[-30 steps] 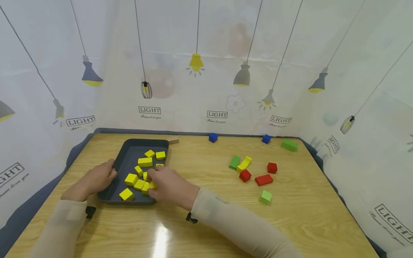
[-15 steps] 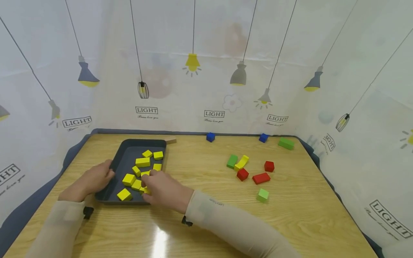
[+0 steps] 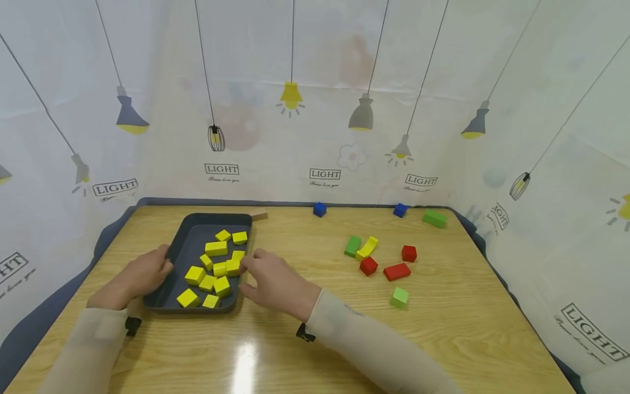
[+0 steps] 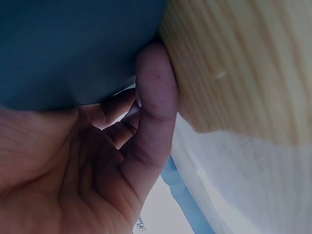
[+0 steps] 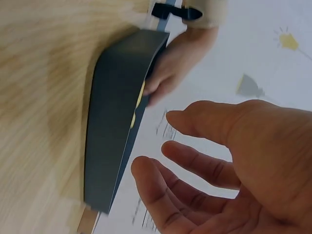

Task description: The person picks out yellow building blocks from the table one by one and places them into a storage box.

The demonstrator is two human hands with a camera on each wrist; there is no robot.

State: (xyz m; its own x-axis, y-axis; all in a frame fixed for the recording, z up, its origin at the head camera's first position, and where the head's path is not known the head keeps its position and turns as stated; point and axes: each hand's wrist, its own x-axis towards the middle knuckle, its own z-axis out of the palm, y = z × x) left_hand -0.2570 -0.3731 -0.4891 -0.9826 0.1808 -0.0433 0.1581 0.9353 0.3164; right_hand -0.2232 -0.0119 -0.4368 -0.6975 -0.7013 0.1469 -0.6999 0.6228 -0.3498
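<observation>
A dark grey tray [image 3: 216,217] lies on the left half of the wooden table and holds several yellow blocks [image 3: 217,268]. My left hand [image 3: 147,272] grips the tray's left rim, thumb on the edge; the left wrist view shows that thumb [image 4: 156,83] against the tray [image 4: 73,48]. My right hand [image 3: 256,273] hovers just right of the tray's right rim, fingers relaxed and spread, holding nothing. In the right wrist view the empty right hand [image 5: 195,180] is beside the tray's outer wall [image 5: 112,131], with the left hand [image 5: 168,68] on the far rim.
Loose blocks lie to the right: a green block [image 3: 353,246], a yellow curved piece [image 3: 369,247], three red blocks [image 3: 396,271], a light green cube [image 3: 399,297]. At the back edge are two blue cubes [image 3: 319,209], a green block [image 3: 435,219] and a wooden piece [image 3: 258,216]. Curtains enclose the table.
My right hand has pulled out of the tray to its right side and opened; the yellow blocks it covered now lie free in the tray. The left hand kept its hold.
</observation>
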